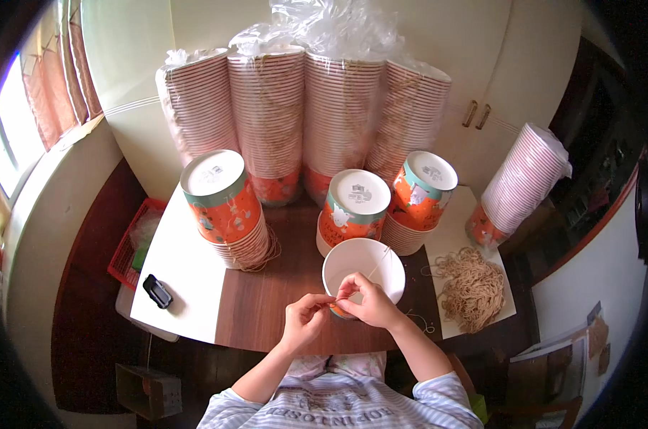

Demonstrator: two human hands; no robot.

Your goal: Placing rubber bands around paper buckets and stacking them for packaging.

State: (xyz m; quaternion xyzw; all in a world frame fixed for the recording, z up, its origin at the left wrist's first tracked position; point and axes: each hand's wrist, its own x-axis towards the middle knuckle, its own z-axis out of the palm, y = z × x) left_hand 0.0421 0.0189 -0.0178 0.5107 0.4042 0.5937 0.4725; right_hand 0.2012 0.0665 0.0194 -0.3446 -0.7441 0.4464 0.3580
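Where the two forearms come up from the lower edge, the left hand (304, 317) and the right hand (367, 300) are seen brought together, fingertips nearly touching, each pinched shut on a thin pale string (376, 266) at the near rim of one open paper bucket (363, 268). The bucket stands upright with its round mouth turned upward, white and smooth inside, orange print just showing below the hands. The string is stretched taut from the fingertips up and to the right, its long axis slanting across the mouth toward the far rim.

All of this is carried by a dark wood-grained surface (267, 300), flanked by a white panel on each side. One loose tangle of tan string (473, 286) is laid on the right panel, and one small black object (157, 291) on the left.

Further back, three short stacks of buckets are set upside down, white bases showing: one at the left (224, 204), two behind the open bucket (354, 207) (420, 193). Beyond them four tall ribbed stacks (302, 114) are wrapped in crinkled clear plastic, and a fifth (521, 182) is leaned at the right.
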